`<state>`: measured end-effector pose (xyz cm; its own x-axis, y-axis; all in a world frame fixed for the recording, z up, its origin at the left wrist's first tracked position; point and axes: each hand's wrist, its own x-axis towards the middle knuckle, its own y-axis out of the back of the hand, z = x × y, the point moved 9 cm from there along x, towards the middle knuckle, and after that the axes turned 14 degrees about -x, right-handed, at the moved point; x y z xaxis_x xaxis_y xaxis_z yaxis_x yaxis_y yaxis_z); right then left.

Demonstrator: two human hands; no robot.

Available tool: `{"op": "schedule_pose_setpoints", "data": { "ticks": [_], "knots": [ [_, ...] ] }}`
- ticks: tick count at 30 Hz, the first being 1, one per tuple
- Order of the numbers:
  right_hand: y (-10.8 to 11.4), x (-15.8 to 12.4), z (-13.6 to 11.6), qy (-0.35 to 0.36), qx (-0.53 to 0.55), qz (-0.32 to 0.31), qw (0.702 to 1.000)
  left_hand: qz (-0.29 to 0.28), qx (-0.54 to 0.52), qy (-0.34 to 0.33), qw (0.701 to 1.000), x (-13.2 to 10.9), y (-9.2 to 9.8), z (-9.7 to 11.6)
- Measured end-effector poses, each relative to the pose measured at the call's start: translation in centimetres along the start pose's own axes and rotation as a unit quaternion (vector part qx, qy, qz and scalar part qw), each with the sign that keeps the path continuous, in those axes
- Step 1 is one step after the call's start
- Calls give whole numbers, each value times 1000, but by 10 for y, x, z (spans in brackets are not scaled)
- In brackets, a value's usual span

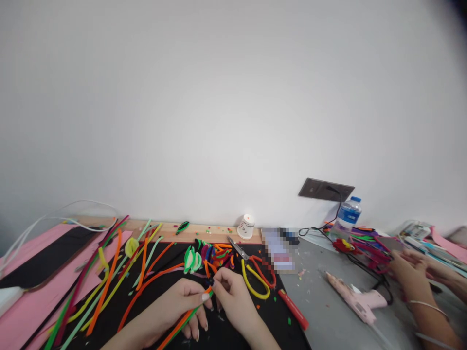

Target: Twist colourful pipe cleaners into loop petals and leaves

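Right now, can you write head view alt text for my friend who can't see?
A person's left hand holds orange and green fuzzy stems over a black mat, the right hand touching their upper end. More stems lie to the left, scissors beyond the right hand; farther right, a pink glue gun and another person's hands.

- The bare left forearm (142,323) slants inward and away from the person, well to the left of the metal scissors with yellow and red looped handles (245,256).
- The left hand (187,297), back upward, is left of the scissors and nearer the person; its thumb points rightward, with fingertips curled down below it.
- The bare right forearm (257,330) leans leftward, on the scissors' near side.
- The right hand (233,291) is just left of the scissors' yellow loop, index finger bent, fingertips pinched near the left thumb.
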<state>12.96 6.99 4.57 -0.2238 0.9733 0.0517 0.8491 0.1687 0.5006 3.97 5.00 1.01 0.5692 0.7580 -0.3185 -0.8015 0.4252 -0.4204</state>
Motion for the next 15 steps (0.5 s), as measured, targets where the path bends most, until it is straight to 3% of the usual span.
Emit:
{"op": "schedule_pose_setpoints", "data": {
  "ticks": [7, 15],
  "knots": [
    [-3, 0, 6, -13, 6, -13, 1000, 0, 22, -6, 1000, 2, -1, 1],
    [-7, 0, 6, -43, 84, -41, 995, -30, 36, -12, 999, 2, -3, -3]
  ]
}}
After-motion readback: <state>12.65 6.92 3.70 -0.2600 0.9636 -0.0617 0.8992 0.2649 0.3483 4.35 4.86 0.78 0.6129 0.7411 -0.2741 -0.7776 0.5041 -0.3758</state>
